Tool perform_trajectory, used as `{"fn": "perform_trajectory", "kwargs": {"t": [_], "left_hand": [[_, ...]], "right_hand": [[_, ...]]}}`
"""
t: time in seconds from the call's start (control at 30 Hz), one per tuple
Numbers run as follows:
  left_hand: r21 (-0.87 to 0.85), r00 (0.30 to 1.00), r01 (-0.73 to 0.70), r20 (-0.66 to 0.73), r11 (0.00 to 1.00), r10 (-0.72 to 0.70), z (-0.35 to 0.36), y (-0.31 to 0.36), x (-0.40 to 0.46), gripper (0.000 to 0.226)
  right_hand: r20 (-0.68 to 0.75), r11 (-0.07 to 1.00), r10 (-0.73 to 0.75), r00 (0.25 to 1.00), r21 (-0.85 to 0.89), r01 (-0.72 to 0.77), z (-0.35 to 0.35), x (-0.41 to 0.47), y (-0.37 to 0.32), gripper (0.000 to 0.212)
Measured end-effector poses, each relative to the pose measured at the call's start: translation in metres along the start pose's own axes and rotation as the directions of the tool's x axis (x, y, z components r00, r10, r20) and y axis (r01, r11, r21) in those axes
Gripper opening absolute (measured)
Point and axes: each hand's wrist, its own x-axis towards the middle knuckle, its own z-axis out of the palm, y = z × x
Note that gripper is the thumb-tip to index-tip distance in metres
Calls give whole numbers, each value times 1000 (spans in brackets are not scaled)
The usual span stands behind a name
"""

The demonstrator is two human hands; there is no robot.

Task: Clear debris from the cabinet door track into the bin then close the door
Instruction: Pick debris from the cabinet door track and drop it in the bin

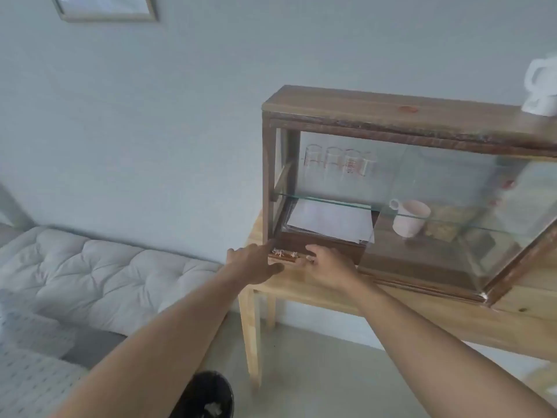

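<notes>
A wooden cabinet with glass sliding doors stands on a light wooden table. Its left side is open, and the glass door sits slid over to the right. Pale crumbs of debris lie in the bottom door track at the cabinet's left front corner. My left hand rests just left of the debris, fingers spread against the corner. My right hand lies just right of it, fingers curled down onto the track. Below on the floor stands a black bin with scraps inside.
Inside the cabinet are white papers, a white mug and several glasses on a glass shelf. A white mug stands on top. A tufted grey cushion lies to the left.
</notes>
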Motion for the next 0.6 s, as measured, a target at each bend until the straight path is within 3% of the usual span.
{"fn": "perform_trajectory", "kwargs": {"t": [0.2, 0.4, 0.6], "left_hand": [[-141, 991, 124, -32, 982, -129, 33, 5, 35, 57], [-312, 950, 197, -173, 929, -259, 51, 9, 40, 41], [-440, 913, 176, -261, 880, -313, 54, 13, 37, 27]], "right_hand": [[-12, 1000, -14, 1000, -26, 14, 31, 36, 8, 59], [-211, 996, -67, 975, 46, 79, 57, 45, 13, 37], [-290, 988, -29, 957, 138, 72, 70, 45, 18, 31]]}}
